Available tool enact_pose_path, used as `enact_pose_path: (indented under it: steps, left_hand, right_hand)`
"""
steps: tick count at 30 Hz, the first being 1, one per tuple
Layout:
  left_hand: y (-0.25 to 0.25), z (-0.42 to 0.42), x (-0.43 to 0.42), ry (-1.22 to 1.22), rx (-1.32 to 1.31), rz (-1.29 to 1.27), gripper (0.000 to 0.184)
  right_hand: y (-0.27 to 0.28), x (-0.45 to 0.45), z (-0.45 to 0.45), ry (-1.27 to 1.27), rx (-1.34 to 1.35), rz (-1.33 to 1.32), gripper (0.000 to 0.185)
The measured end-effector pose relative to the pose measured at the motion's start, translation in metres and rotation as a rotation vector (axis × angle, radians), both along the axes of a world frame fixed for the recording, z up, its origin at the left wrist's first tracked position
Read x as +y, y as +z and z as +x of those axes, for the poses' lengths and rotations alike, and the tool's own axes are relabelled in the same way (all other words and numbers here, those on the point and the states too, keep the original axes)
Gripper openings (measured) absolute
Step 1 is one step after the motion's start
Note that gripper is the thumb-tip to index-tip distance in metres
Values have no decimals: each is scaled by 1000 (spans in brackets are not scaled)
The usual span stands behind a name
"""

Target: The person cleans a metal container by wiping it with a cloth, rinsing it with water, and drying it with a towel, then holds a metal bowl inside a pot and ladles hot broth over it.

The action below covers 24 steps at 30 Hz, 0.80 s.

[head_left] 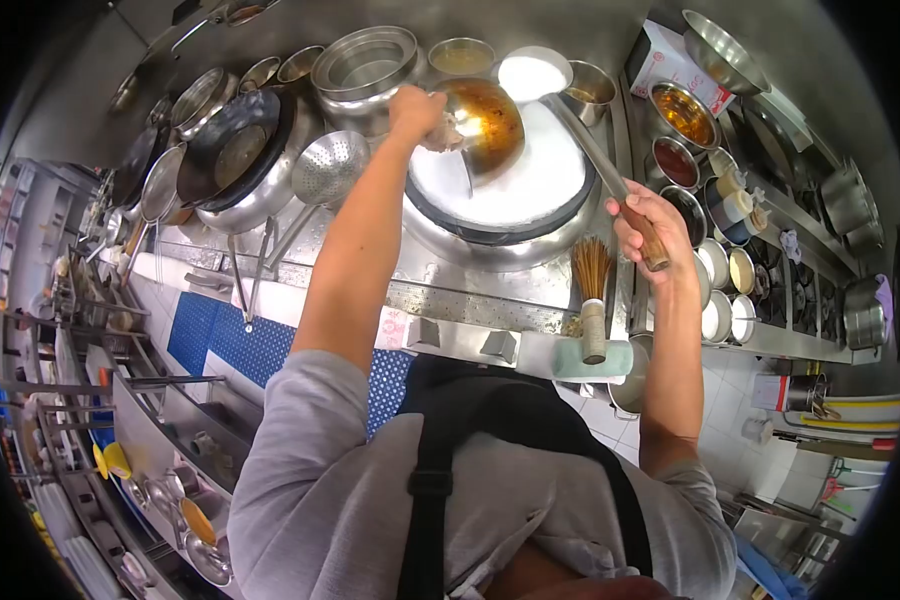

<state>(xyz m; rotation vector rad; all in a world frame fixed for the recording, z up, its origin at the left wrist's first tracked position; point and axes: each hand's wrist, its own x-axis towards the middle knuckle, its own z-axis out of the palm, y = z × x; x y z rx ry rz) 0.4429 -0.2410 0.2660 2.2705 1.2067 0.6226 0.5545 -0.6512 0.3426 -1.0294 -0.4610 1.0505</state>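
Note:
My left hand (pixel 417 114) is closed on a crumpled pale cloth (pixel 444 134) at the far left side of the large wok (pixel 510 234). Most of the wok's inside is washed out to white by glare. A shiny amber-brown patch (pixel 490 125) shows at its far side, beside the cloth. My right hand (pixel 652 228) grips the wooden handle of a long ladle (pixel 592 150) to the right of the wok. The shaft slants away to a round, glaring white bowl (pixel 533 76), and I cannot tell whether this is the ladle's own head.
Left of the wok are a dark wok (pixel 232 150) and a perforated strainer (pixel 330 168). Metal pots (pixel 365 60) line the back. A bamboo brush (pixel 593 300) lies at the front edge. Seasoning bowls (pixel 684 112) stand on the right, and a blue mat (pixel 240 335) lies below.

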Motion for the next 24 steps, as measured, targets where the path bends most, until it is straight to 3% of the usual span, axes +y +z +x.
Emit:
enact_pose_path:
  steps: [16,24]
  left_hand:
    - [17,27,-17,43,65,-21,42]
    - [18,-4,-11,45,101,3,42]
  right_hand:
    - [3,0,-32,-12,-362,-117,51]
    - [-74,13,-7,-154,-808,-415,56]
